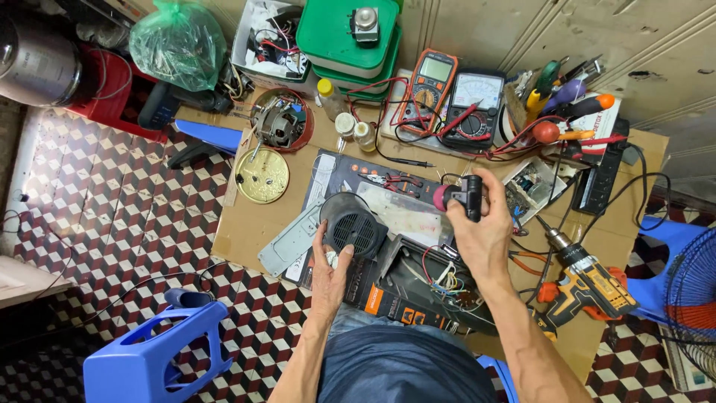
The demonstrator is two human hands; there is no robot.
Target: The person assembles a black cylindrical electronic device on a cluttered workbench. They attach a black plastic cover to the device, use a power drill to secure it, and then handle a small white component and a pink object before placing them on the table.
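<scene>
My left hand [328, 270] rests against the near side of a dark round fan housing with a slotted grille [350, 225], a bit of white material under the fingers. My right hand [477, 227] is raised above the bench, closed around a small black device [471, 195] with a pink round end [441, 197]. Below both hands lies an opened black appliance case [418, 287] with loose coloured wires [446, 277] inside.
A cardboard-covered bench [246, 224] carries an orange multimeter [426, 88], an analogue meter [473, 104], small bottles [344, 123], a motor in a red bowl [277, 119], a brass disc [262, 175], screwdrivers [567, 104] and a cordless drill [585, 283]. A blue stool [160, 351] stands left, a fan [690, 298] right.
</scene>
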